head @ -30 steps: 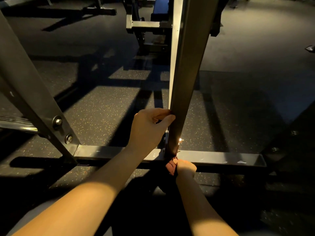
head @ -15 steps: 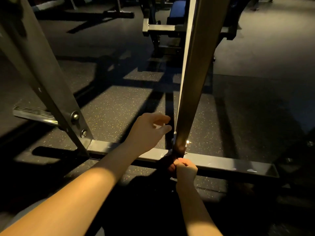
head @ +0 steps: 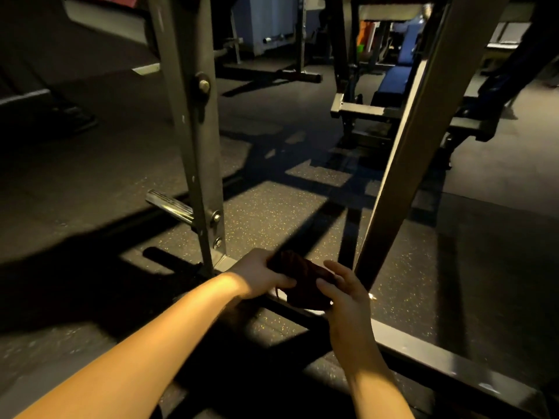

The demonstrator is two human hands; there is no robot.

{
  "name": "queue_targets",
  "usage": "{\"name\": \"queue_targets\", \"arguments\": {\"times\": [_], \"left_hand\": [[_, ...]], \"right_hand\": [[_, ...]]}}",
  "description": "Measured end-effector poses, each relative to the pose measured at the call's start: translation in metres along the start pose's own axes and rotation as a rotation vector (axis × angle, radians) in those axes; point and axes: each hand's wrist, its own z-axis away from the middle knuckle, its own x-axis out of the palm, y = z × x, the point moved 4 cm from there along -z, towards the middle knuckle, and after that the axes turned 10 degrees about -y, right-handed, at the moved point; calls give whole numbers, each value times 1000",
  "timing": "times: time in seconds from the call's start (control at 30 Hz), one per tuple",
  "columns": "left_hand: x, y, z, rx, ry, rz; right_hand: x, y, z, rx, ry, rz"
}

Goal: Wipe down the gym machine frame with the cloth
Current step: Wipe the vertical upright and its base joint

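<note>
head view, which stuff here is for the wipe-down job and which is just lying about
Job: cloth; left hand and right hand, both holding it; base bar; slanted post; upright post.
Lying about: blue bench; far rack.

Dim speckled rubber floor point(head: 272, 207), shadows

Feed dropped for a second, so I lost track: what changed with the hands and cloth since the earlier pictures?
The left hand let go of the slanted post and came down to the cloth. The right hand lifted the cloth off the post's foot; both hands now hold it bunched between them over the base bar. Post and bar stayed put.
</note>
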Motion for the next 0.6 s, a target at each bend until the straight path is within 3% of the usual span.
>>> {"name": "queue_targets", "arguments": {"times": [0.2,0.43,0.6], "left_hand": [[-7,-9,9,-39,17,62],[17,-66,-37,-32,-71,397],[22,-104,-82,-14,-189,134]], "right_hand": [[3,15,-1,62,52,-175],[-4,68,-21,123,268,10],[-5,110,-34,519,261,162]]}}
